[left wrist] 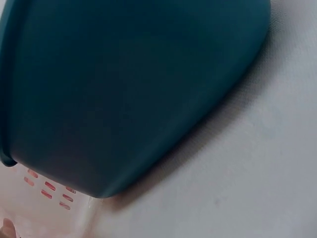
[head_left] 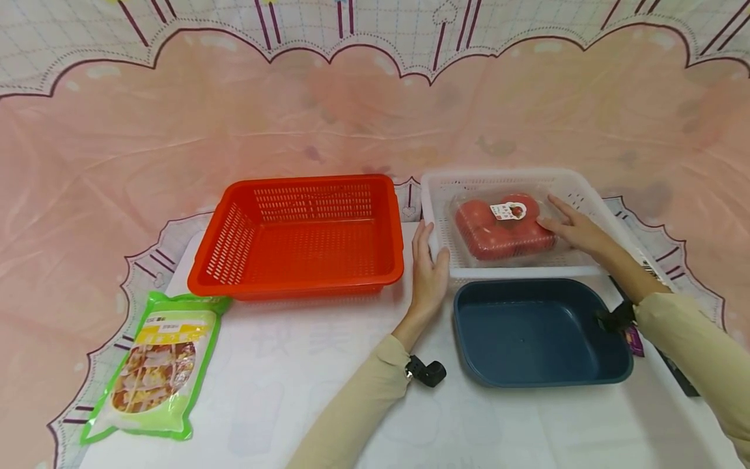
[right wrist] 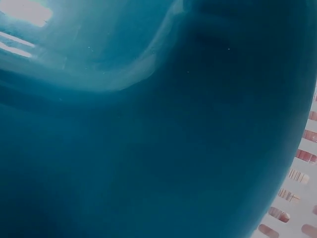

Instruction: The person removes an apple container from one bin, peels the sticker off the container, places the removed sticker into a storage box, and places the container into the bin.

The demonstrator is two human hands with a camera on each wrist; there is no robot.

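Note:
A clear plastic pack of tomatoes (head_left: 504,225) with a white label lies in the white slotted basket (head_left: 498,272) at the back right. My right hand (head_left: 577,229) reaches into this basket, fingers extended against the right side of the pack. Against the basket's left wall is my left hand (head_left: 430,277), its fingers straight and pointing away from me. In the left wrist view, a fingertip (left wrist: 8,228) shows at the lower left corner, near the slotted basket wall. The right wrist view does not show the right hand.
A red basket (head_left: 316,254) stands left of the white one. In front of the white basket sits a dark blue basin (head_left: 539,345), under my right wrist. A green food packet (head_left: 158,371) lies at the far left. A purple wrapper (head_left: 634,341) peeks out beside the basin.

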